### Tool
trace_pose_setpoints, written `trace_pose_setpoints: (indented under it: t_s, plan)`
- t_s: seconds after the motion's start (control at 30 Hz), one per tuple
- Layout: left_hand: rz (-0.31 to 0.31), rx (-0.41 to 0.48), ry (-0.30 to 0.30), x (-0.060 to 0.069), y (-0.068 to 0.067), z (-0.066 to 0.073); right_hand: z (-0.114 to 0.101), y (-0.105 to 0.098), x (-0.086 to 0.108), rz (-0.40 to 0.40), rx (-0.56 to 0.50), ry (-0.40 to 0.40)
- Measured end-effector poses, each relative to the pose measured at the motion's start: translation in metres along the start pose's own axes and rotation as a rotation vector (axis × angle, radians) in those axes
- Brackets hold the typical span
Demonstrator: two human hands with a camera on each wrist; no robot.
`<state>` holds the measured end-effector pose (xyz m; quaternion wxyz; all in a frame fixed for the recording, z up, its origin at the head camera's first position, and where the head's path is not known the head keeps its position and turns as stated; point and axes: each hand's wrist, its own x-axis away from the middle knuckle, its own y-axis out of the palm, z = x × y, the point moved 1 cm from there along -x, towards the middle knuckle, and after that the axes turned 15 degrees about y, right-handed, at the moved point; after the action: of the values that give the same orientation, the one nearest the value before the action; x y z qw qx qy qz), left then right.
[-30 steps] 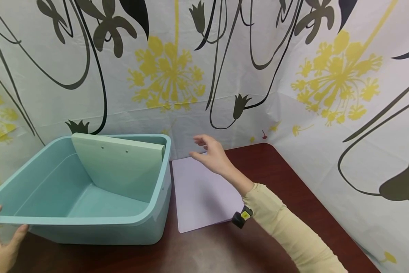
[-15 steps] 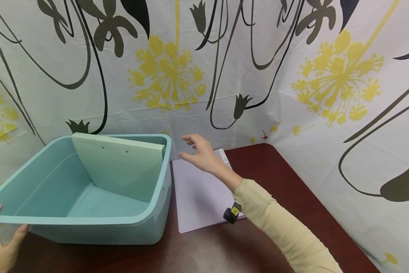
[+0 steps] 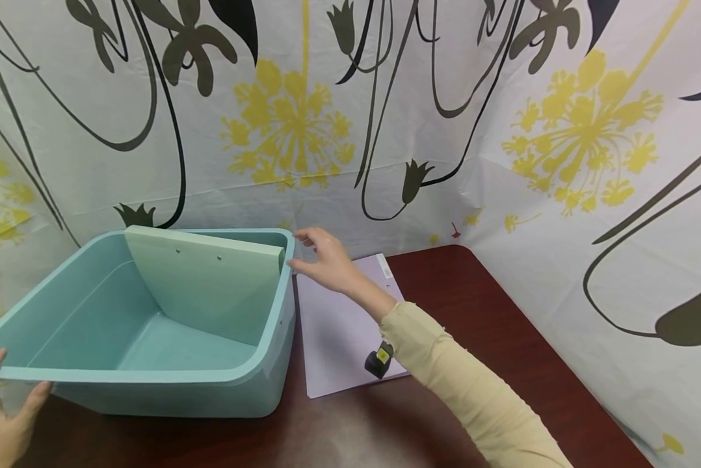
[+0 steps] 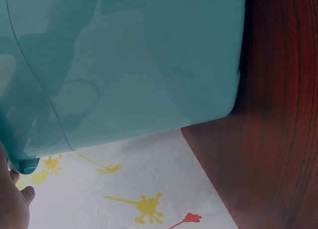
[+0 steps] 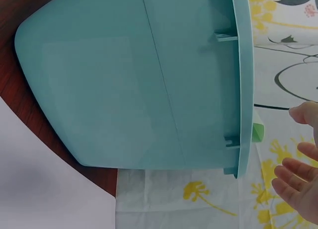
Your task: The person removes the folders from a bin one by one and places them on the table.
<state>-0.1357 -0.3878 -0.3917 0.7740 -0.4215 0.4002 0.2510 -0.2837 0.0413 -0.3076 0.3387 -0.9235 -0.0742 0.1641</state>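
Note:
A light blue plastic bin (image 3: 198, 394) stands on the table's left part, with a pale green folder (image 3: 204, 286) leaning inside against its back wall. My left hand (image 3: 2, 413) is at the bin's front left rim, thumb outside and fingers over the edge; the left wrist view shows its fingertips by the rim. My right hand (image 3: 327, 263), thumb and fingers apart, hovers by the bin's back right corner. In the right wrist view that hand (image 5: 300, 174) is separate from the bin (image 5: 114, 90) and holds nothing. Beneath the right arm lies a light purple folder (image 3: 339, 338).
The dark red wooden table (image 3: 456, 286) runs to the right of the purple folder. A white patterned cloth (image 3: 304, 201) hangs behind the table and along its right side. The purple folder lies right beside the bin, with a white label at its far corner.
My right hand has moved left from above the purple folder to the bin's right rim, uncovering the folder's label. My left hand stays at the rim; the bin and green folder have not moved.

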Motion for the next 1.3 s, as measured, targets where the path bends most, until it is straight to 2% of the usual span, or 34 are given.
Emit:
trace_pose_setpoints:
  t_s: [0.1, 0.3, 0.43, 0.87, 1.3]
  plan:
    - [0.006, 0.005, 0.007, -0.001, -0.001, 0.001, -0.003, 0.004, -0.004, -0.015, -0.002, -0.001]
    - [-0.045, -0.061, -0.053, 0.002, -0.002, -0.005, -0.006, 0.012, -0.011, -0.043, 0.006, -0.019]
    - [-0.051, -0.077, -0.066, 0.004, -0.002, -0.008, -0.006, 0.018, -0.014, -0.069, 0.001, -0.047]
    - [-0.037, -0.072, -0.053, 0.003, -0.001, -0.006, -0.005, 0.031, -0.026, -0.077, 0.006, -0.108]
    - [-0.037, -0.078, -0.057, 0.002, 0.0, -0.003, -0.011, 0.047, -0.037, -0.06, 0.08, -0.178]
